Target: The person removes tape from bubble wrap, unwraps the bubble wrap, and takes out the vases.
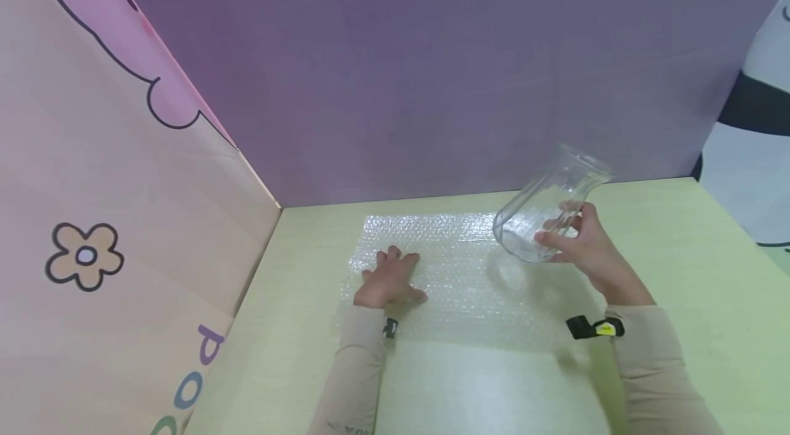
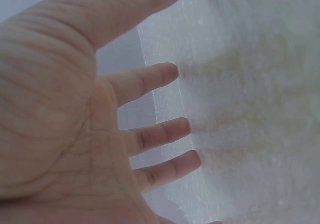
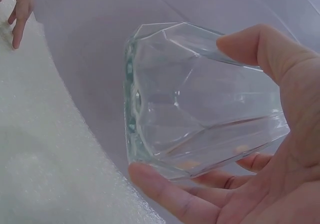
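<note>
A clear glass vase (image 1: 543, 212) with a flared mouth and faceted sides is held tilted above the table, its mouth up and to the right. My right hand (image 1: 586, 250) grips it round the side; in the right wrist view the thumb and fingers lie on opposite sides of the glass (image 3: 175, 94). Beneath is a sheet of clear bubble wrap (image 1: 457, 284), spread flat on the table. My left hand (image 1: 390, 280) rests on the left part of the sheet with fingers spread. In the left wrist view its fingertips touch the bubble wrap (image 2: 240, 109).
The pale wooden table (image 1: 296, 353) ends at a purple-grey wall (image 1: 432, 78) behind. To the left stands a light panel (image 1: 123, 181) printed with a flower and letters. Another printed panel (image 1: 749, 167) is at the far right.
</note>
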The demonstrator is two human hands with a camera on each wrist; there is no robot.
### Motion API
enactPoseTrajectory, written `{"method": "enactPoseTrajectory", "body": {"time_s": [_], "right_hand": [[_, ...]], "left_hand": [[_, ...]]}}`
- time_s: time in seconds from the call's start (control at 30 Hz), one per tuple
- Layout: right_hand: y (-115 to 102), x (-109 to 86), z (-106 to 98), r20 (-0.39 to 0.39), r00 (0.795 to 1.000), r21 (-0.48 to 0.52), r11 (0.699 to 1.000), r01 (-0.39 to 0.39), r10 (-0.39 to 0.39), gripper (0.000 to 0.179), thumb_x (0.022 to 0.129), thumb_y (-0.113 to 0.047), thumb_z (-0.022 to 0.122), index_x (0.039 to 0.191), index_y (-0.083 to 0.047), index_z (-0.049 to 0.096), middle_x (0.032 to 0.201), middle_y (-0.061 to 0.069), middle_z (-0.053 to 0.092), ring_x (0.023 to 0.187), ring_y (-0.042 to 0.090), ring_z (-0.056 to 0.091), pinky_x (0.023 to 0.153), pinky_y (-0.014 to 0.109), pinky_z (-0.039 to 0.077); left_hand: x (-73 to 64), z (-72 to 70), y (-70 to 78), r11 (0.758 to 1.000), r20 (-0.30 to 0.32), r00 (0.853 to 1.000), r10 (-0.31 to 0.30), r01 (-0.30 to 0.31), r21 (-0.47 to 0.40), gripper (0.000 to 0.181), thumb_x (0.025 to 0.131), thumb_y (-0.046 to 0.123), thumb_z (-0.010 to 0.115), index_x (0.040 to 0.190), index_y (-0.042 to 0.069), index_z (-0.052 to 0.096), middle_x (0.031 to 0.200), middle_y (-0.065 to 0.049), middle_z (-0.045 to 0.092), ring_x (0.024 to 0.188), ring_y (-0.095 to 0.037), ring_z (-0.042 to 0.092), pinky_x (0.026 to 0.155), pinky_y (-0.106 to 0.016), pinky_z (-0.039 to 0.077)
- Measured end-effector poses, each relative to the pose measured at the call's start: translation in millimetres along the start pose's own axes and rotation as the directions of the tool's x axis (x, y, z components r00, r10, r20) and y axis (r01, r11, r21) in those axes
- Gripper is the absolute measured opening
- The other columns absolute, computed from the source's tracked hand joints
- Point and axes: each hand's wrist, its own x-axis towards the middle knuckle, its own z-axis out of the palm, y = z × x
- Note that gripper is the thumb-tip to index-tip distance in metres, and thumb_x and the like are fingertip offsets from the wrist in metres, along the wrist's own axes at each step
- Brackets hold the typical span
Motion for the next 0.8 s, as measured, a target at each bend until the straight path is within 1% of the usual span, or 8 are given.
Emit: {"method": "enactPoseTrajectory", "body": {"time_s": [0.3,0.53,0.8], "right_hand": [[0.1,0.1,-2.9,-0.017,1.000,-0.012,1.000,0.002,-0.002,0.073,0.097,-0.016,0.069,0.142,-0.005,0.013,0.124,0.014,0.046,0.087,0.004,0.067,0.075,0.031,0.063],[0.9,0.2,-4.1,-0.025,1.000,-0.007,1.000,-0.002,0.002,0.069,0.097,-0.015,0.071,0.139,-0.011,0.016,0.123,0.010,0.046,0.087,0.004,0.067,0.075,0.031,0.063],[2.8,0.5,-8.2,-0.044,0.999,-0.016,1.000,-0.018,0.017,0.075,0.095,-0.013,0.073,0.143,-0.011,0.015,0.134,0.017,0.043,0.087,0.005,0.067,0.075,0.031,0.063]], "left_hand": [[-0.3,-0.2,0.1,1.000,-0.003,1.000,0.001,-0.001,-0.008,0.087,0.079,0.043,0.085,0.154,0.022,0.045,0.155,-0.020,0.039,0.139,-0.043,0.036,0.101,-0.076,0.039],[0.5,0.9,-1.1,1.000,-0.005,1.000,-0.002,0.002,0.003,0.087,0.079,0.043,0.085,0.154,0.023,0.046,0.154,-0.019,0.040,0.136,-0.042,0.037,0.099,-0.074,0.041],[1.2,0.9,-0.5,1.000,-0.007,1.000,0.007,-0.007,-0.003,0.087,0.078,0.043,0.086,0.153,0.021,0.047,0.152,-0.020,0.041,0.135,-0.043,0.038,0.097,-0.075,0.041]]}}
